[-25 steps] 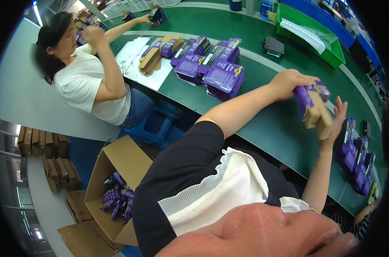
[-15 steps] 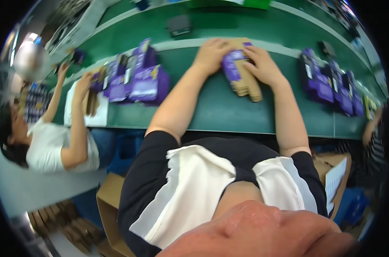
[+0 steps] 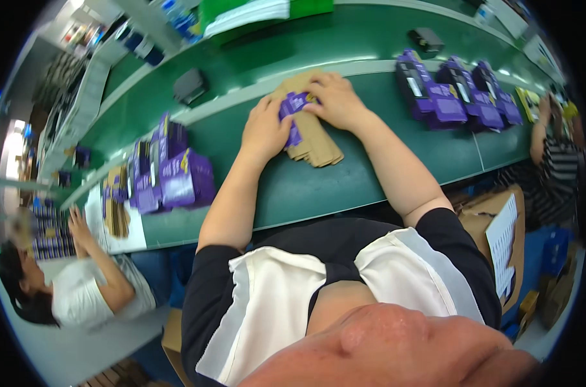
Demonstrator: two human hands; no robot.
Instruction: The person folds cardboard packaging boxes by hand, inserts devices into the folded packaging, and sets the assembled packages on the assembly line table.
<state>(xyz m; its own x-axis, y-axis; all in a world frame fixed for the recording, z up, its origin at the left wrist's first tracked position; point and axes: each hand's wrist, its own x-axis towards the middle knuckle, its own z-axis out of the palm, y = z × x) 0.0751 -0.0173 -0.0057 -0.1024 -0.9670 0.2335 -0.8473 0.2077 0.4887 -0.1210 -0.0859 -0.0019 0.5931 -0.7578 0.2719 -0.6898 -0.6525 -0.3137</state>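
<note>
I'm watching both bare hands working a flattened purple-and-brown carton stack (image 3: pixel 314 137) on the green table (image 3: pixel 235 226): the left hand (image 3: pixel 266 129) is lying along its left edge, thumb apart from the fingers, and the right hand (image 3: pixel 335 102) is spreading its fingers over the upper right part. Purple cartons (image 3: pixel 186 175) are sitting to the left, more purple packs (image 3: pixel 443 106) to the right. Farther back, I'm seeing a dark grey box (image 3: pixel 190 86) and a green bin (image 3: pixel 315 8) holding white sheets (image 3: pixel 248 17).
</note>
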